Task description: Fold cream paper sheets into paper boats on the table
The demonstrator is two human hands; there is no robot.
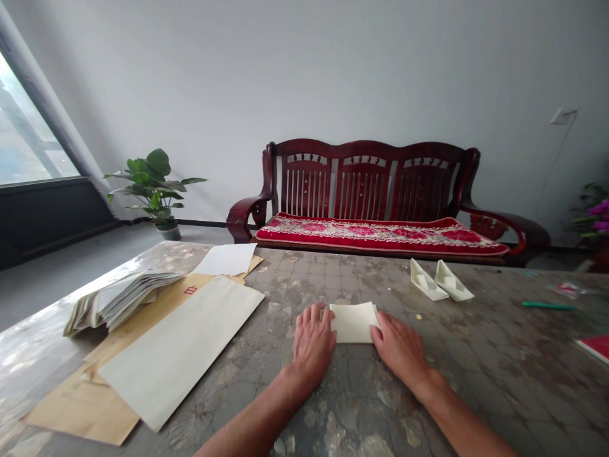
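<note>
A small folded sheet of cream paper [353, 324] lies between my hands on the patterned tabletop, its near edge a straight fold. My left hand [314, 336] grips the paper's left edge, thumb on top and fingers curled beside it. At the right edge my right hand [398, 343] pinches the paper, with the thumb at the near corner and the fingers partly hidden. Two folded paper boats [428, 282] stand side by side farther back on the right.
To the left, a large cream sheet [185, 349] rests on brown envelopes [85, 406], near a stack of folded papers [124, 298] and a white sheet [226, 259]. On the right are a green pen [548, 306] and a red booklet [597, 346]. Beyond the table [295, 273] stands a wooden bench [364, 184].
</note>
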